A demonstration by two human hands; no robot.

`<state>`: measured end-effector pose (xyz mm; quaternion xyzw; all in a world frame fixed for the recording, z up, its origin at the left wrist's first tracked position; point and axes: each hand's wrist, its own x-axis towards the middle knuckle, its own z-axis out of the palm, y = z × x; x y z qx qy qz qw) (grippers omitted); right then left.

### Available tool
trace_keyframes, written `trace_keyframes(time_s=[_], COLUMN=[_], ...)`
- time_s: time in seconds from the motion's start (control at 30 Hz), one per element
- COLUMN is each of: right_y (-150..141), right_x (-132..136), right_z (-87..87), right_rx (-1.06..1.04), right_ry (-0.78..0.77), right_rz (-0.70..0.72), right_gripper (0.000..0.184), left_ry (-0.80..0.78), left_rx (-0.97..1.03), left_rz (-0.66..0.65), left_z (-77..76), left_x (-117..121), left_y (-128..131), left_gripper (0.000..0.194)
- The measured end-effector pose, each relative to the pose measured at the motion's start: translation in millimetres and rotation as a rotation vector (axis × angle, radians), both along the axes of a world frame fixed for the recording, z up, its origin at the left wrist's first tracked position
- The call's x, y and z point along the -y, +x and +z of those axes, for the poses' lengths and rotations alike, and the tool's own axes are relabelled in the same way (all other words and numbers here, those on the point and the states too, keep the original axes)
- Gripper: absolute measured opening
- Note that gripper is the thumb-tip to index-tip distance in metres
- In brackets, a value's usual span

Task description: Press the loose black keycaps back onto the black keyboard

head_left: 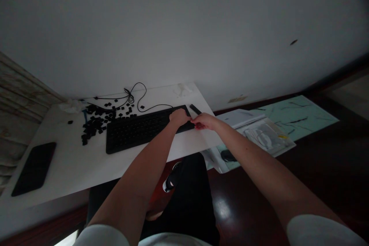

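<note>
Together at the right end of the keyboard (pixel 137 130), left hand (pixel 180 116) and right hand (pixel 205 121), fingers curled, anything between them unclear.

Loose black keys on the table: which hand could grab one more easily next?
Probably the left hand: it is over the right part of the keyboard, nearer the loose black keys scattered around the keyboard's left end. The right hand is farther from them.

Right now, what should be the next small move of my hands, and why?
I would probably steady the keyboard with the left hand, since it and the right hand are together at the keyboard's right end, while no hand holds the left end.
</note>
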<state>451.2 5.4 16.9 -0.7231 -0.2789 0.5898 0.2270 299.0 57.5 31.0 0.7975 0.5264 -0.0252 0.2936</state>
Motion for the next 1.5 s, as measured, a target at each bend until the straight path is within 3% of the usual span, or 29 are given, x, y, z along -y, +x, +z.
trace_keyframes(time_s=[0.73, 1.07, 1.5], right_y=[4.9, 8.1, 9.0], right_x=[-6.2, 9.0, 3.4], right_z=[11.2, 1.5, 7.9], right_rx=[-0.003, -0.049, -0.084], right_ry=[-0.063, 0.068, -0.021], right_rz=[0.112, 0.051, 0.040], right_gripper=[0.018, 0.018, 0.021], left_ry=[-0.043, -0.012, -0.012], left_rx=[-0.053, 0.033, 0.202], left_rz=[-0.006, -0.079, -0.130], left_z=[7.8, -5.5, -22.6], left_x=[-2.9, -7.9, -13.7], left_y=[2.3, -3.5, -17.1], left_gripper=[0.045, 0.035, 0.022])
